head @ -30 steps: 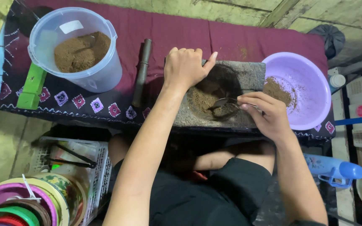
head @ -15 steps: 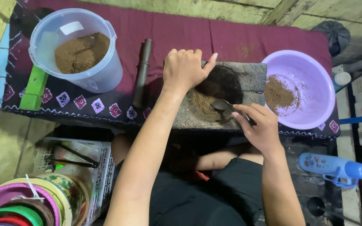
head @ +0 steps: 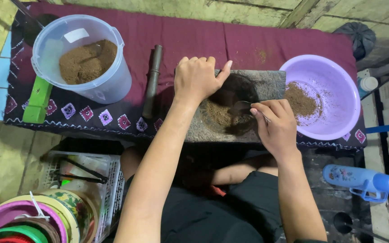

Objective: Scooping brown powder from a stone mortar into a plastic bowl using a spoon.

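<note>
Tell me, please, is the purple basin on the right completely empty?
No, the purple basin holds a patch of brown powder on its inner left side, next to the stone mortar.

A maroon cloth (head: 194, 36) edged with purple and white diamonds is lying under a grey stone mortar (head: 266, 85), brown powder (head: 219, 114) and a lilac bowl (head: 334, 76).

A clear bucket (head: 83, 63) of brown powder sits beside a green block (head: 38, 101). A blue flask (head: 361, 181) lies lower right.
</note>
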